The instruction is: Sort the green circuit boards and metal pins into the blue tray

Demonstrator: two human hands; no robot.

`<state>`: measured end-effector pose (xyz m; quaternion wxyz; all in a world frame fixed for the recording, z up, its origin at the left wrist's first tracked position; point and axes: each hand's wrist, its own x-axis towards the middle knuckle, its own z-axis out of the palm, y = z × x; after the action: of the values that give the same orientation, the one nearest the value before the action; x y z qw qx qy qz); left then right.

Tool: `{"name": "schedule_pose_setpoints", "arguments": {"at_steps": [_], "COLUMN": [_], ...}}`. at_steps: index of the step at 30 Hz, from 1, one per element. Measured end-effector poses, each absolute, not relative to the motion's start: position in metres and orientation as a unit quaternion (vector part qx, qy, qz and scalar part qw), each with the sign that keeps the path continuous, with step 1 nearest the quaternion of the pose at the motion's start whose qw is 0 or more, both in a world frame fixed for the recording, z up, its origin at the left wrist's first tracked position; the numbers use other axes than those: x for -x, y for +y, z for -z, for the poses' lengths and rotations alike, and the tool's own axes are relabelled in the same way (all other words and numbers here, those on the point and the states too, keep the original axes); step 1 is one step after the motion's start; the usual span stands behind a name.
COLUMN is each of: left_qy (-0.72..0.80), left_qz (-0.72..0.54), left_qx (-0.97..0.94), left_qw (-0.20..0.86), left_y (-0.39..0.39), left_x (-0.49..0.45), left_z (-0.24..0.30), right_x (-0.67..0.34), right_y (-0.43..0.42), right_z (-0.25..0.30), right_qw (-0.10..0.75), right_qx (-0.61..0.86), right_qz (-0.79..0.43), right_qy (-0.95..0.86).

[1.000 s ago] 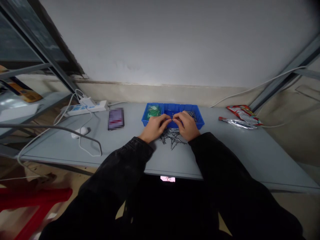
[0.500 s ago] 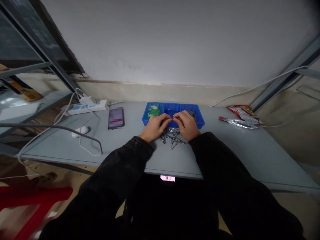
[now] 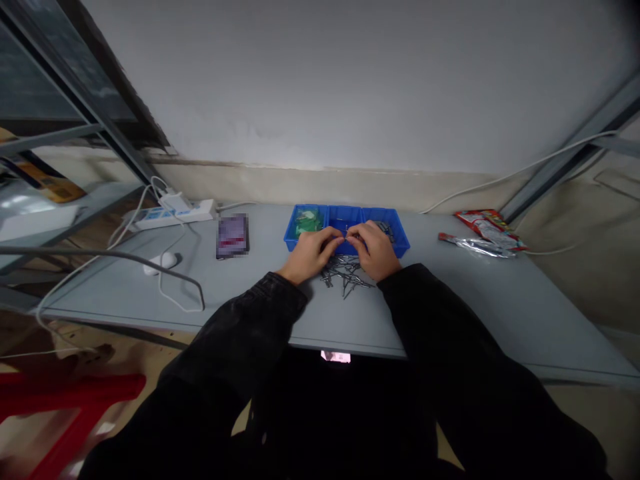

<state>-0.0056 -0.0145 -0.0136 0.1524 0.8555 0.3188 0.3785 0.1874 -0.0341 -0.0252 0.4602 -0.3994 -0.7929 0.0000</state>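
Observation:
My left hand (image 3: 311, 255) and my right hand (image 3: 374, 249) meet fingertip to fingertip over the front of the middle blue bin (image 3: 345, 213). Both are pinched closed around something too small to make out. Beneath them, on the table, lies a loose pile of thin metal pieces (image 3: 347, 275), like rivets or pins. The left blue bin (image 3: 289, 235) holds green and whitish small items (image 3: 309, 220). In the right blue bin (image 3: 401, 240) are grey metal pieces, partly hidden by my right hand.
A grey table (image 3: 450, 300) stands against the wall. On its left are a power strip (image 3: 193, 212), a white mouse-like object (image 3: 160, 263), cables and a blurred purple packet (image 3: 233, 236). Red and silver wrappers (image 3: 487, 230) lie at the right. A red stool (image 3: 75, 400) is below left.

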Motion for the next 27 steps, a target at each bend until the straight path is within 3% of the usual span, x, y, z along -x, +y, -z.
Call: {"name": "schedule_pose_setpoints", "arguments": {"at_steps": [8, 21, 27], "left_qy": [0.315, 0.334, 0.309], "left_qz": [-0.385, -0.413, -0.283], "left_qx": [-0.856, -0.836, -0.898], "left_qw": [0.143, 0.138, 0.136], "left_y": [-0.014, -0.011, -0.012], "left_x": [0.005, 0.009, 0.014], "left_z": [0.015, 0.012, 0.009], "right_x": [-0.19, -0.199, -0.205], "right_y": [-0.029, -0.029, -0.023], "right_z": [0.03, 0.021, 0.023], "right_qw": [0.436, 0.467, 0.522], "right_qx": [0.435, 0.428, 0.47], "right_qz": [0.056, 0.061, 0.099], "right_qy": [-0.786, -0.771, -0.705]}}
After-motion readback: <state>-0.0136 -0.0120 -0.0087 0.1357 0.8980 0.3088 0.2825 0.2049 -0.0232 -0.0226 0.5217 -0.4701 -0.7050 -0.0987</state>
